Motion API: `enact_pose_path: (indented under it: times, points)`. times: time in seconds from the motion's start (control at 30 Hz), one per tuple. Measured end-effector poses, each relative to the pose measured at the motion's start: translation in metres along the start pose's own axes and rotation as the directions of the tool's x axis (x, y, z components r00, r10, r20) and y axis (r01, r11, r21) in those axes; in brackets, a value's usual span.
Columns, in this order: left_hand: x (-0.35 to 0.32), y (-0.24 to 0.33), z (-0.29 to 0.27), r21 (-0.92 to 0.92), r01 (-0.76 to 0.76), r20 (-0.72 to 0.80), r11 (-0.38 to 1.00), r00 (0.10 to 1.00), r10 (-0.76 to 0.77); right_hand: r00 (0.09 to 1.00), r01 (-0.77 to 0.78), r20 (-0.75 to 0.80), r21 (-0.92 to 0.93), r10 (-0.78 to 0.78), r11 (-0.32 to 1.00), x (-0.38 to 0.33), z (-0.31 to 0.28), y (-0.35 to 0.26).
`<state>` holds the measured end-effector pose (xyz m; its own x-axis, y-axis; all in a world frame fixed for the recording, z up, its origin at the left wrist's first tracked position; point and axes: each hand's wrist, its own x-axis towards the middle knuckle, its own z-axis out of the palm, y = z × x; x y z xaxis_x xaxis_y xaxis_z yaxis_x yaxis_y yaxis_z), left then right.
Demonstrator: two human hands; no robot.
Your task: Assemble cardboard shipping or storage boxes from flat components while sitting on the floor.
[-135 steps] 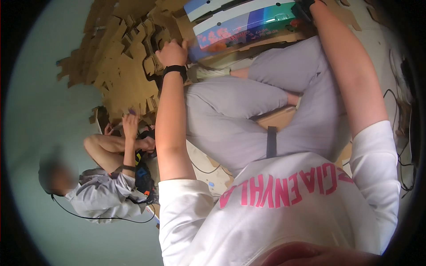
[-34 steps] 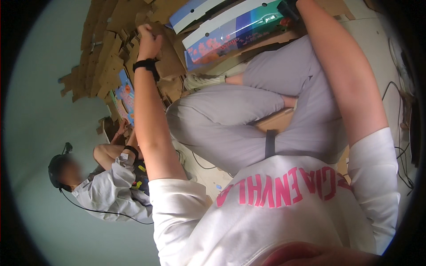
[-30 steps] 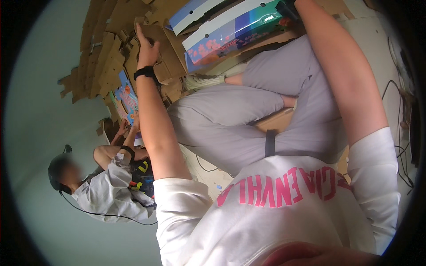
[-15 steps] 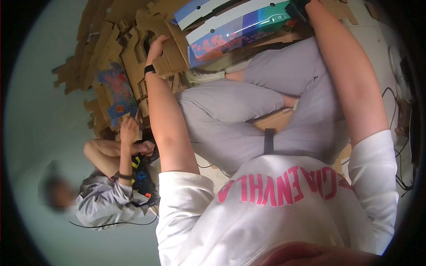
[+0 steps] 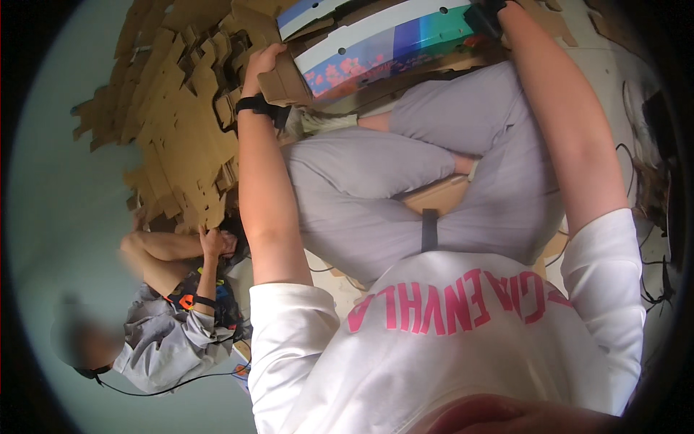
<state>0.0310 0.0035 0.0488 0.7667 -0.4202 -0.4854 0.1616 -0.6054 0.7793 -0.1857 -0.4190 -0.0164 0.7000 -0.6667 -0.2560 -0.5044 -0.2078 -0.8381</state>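
A long cardboard box (image 5: 361, 69) with white edges and a blue, purple and green printed side lies in front of my crossed legs. A bare brown flap (image 5: 283, 81) sticks out at its left end. My left hand (image 5: 262, 66) is closed at that end, its fingers curled over the cardboard beside the flap. My right hand (image 5: 499, 9) is at the box's far right end, cut off by the upper edge of the view. A black wrist device (image 5: 483, 20) covers part of it, so its fingers are hidden.
Flattened brown cardboard (image 5: 181, 108) is piled to the left. Beyond my left arm another person sits, one hand (image 5: 211, 241) at the edge of a large brown sheet. Cables (image 5: 654, 289) lie on the floor at the right, near dark objects.
My left hand has shifted up to the box's left end and curled there. At the left, the co-worker's blue printed piece no longer shows; a broad brown sheet lies there.
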Motion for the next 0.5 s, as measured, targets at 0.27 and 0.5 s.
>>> enact_pose_path:
  times: [0.27, 0.5]
  points:
    - [-0.004, -0.003, 0.015, -0.086, -0.062, -0.043, 0.994, 0.997, 0.058, 0.997, 0.015, -0.071, -0.104, -0.022, 0.994, -0.006, 0.010, 0.002]
    - [0.001, -0.011, 0.023, -0.129, -0.084, -0.041, 0.988, 0.996, 0.080, 1.000, 0.004, 0.005, -0.260, -0.002, 0.966, 0.006, 0.014, 0.012]
